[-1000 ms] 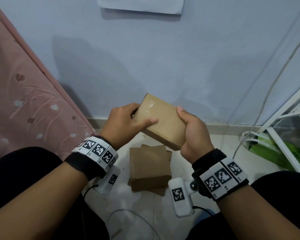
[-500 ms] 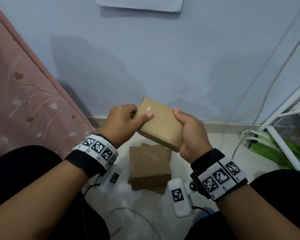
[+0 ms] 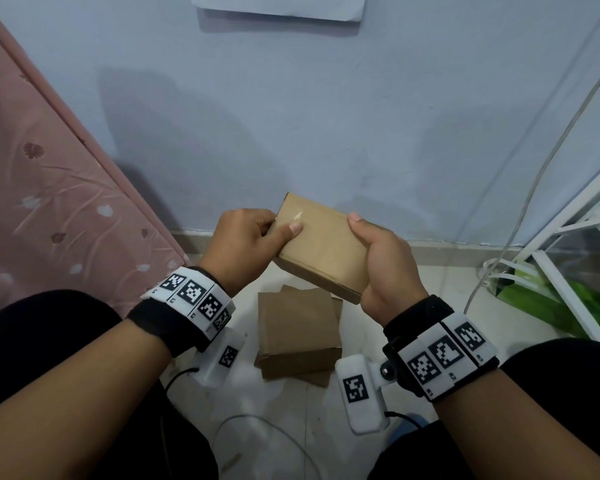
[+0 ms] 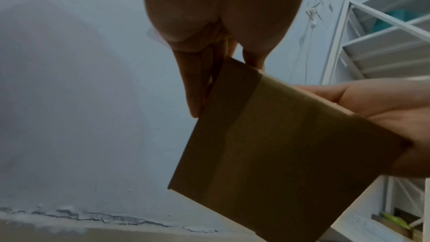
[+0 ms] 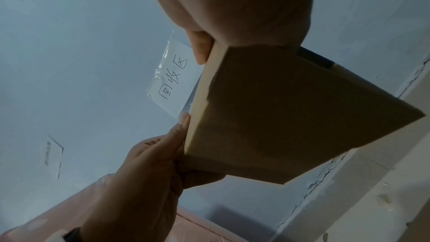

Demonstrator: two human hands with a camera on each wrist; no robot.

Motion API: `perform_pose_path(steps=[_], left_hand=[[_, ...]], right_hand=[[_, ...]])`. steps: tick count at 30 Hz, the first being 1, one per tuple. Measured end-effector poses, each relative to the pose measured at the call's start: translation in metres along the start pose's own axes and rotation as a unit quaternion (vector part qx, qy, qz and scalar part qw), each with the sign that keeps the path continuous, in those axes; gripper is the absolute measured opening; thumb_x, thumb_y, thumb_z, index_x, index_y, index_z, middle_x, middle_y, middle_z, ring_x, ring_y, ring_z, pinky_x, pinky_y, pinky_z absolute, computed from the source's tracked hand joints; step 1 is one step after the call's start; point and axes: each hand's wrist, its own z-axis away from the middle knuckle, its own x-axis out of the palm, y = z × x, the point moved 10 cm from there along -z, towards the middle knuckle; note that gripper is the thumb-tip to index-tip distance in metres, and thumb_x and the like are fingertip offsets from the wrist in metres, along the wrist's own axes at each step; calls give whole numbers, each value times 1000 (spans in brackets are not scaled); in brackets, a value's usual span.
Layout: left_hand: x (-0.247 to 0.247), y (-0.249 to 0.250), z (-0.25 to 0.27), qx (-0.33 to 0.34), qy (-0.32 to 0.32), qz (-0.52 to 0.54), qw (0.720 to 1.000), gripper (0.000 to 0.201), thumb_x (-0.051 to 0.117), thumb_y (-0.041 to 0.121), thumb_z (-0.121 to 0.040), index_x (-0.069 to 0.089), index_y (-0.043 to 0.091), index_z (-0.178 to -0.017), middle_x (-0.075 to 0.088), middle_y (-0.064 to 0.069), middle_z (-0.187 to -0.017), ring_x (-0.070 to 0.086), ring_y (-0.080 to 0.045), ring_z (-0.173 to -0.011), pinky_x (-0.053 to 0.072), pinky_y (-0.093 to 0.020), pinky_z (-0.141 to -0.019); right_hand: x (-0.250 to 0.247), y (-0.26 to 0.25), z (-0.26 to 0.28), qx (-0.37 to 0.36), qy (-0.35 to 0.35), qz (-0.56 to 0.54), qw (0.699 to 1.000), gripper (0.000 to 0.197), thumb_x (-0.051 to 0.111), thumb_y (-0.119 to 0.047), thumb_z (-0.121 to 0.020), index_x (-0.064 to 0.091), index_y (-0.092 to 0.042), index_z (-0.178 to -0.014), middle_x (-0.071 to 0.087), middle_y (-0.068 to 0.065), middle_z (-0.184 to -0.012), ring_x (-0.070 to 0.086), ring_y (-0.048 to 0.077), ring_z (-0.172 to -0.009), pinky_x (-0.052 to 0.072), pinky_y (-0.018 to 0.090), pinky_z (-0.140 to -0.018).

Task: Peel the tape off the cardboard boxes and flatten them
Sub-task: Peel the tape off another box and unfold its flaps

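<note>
I count one cardboard box (image 3: 321, 245) held in the air in front of the wall (image 3: 326, 116), tilted, and a small pile of cardboard (image 3: 298, 332) on the floor (image 3: 284, 427) under it; how many pieces the pile has I cannot tell. My left hand (image 3: 245, 245) grips the box at its left end, thumb on the upper face, other fingers behind the edge. My right hand (image 3: 387, 263) is curled round the right end, thumb on top, and carries it. On the underside I see one band of brown tape (image 4: 260, 128) running across the box. A paper sheet (image 5: 173, 80) with handwriting is stuck on the wall. A pink patterned cloth (image 3: 49, 202) is at the left, a white rack (image 3: 568, 244) at the right, with one cable (image 3: 548, 157) hanging before the wall.
</note>
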Motion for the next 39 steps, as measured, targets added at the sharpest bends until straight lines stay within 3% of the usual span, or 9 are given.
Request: perform_pose_path(steps=[2, 5, 8, 10, 13, 19, 24, 33, 39], left_hand=[[-2, 0, 1, 2, 9, 5, 1000, 68, 53, 56, -90, 49, -4, -61, 42, -23, -55, 36, -28, -50, 30, -41, -50], [-12, 0, 0, -11, 49, -8, 999, 61, 51, 40, -102, 32, 9, -53, 26, -3, -48, 24, -16, -47, 21, -35, -50], [-12, 0, 2, -30, 55, -28, 998, 63, 54, 62, -90, 42, 13, -53, 34, 3, -47, 31, -12, -47, 26, -29, -50], [-10, -7, 2, -56, 60, -18, 996, 64, 67, 70, -77, 54, 10, -58, 44, 2, -51, 39, -11, -50, 31, -26, -50], [-12, -6, 2, -40, 74, -15, 996, 71, 66, 61, -83, 41, 2, -54, 29, -2, -50, 26, -14, -49, 22, -25, -48], [-22, -1, 2, -33, 109, -32, 993, 61, 52, 32, -104, 22, 18, -54, 18, 3, -50, 20, -16, -47, 15, -27, -47], [-11, -5, 2, -64, 78, -46, 994, 63, 62, 62, -88, 50, 8, -59, 41, 0, -51, 37, -15, -50, 29, -31, -50], [-9, -9, -1, -68, 69, -16, 995, 57, 48, 30, -106, 24, 17, -56, 20, 4, -52, 22, -15, -47, 16, -28, -48], [-1, -7, -1, -56, 55, 10, 997, 36, 64, 50, -94, 69, 16, -81, 64, 9, -73, 58, -3, -71, 48, -27, -67]], right_hand=[[0, -1, 0, 1, 0, 0, 1000, 26, 71, -32, -94, 73, -9, -107, 75, 17, -114, 73, 40, -105, 55, 67, -93], [1, -2, 2, 1, -7, 3, 1000, 26, 70, -32, -95, 73, -8, -108, 76, 17, -115, 73, 39, -105, 55, 66, -95], [4, -1, 5, -2, -12, 3, 1000, 25, 70, -29, -96, 74, -6, -105, 76, 19, -112, 73, 40, -104, 56, 63, -94], [6, 0, 6, 2, -15, 1, 1000, 27, 70, -28, -96, 74, -4, -107, 76, 20, -109, 74, 42, -100, 61, 59, -84], [9, 1, 8, 5, -23, -5, 1000, 31, 70, -27, -96, 72, -1, -113, 76, 21, -107, 75, 41, -95, 63, 54, -66], [7, -4, 5, -25, -7, 5, 1000, 27, 71, -26, -95, 74, -3, -108, 77, 12, -101, 75, 33, -96, 60, 53, -88], [7, -7, 0, -57, -11, 17, 998, 17, 70, -24, -96, 74, -8, -90, 74, 2, -77, 72, 18, -70, 60, 35, -68], [3, -11, -3, -89, 10, 32, 995, 18, 73, -25, -95, 73, -8, -89, 69, -2, -75, 67, 11, -66, 56, 31, -65], [3, -18, -6, -119, 23, 56, 991, 29, 76, -30, -91, 75, -1, -90, 71, 4, -80, 70, 24, -77, 57, 41, -70]])
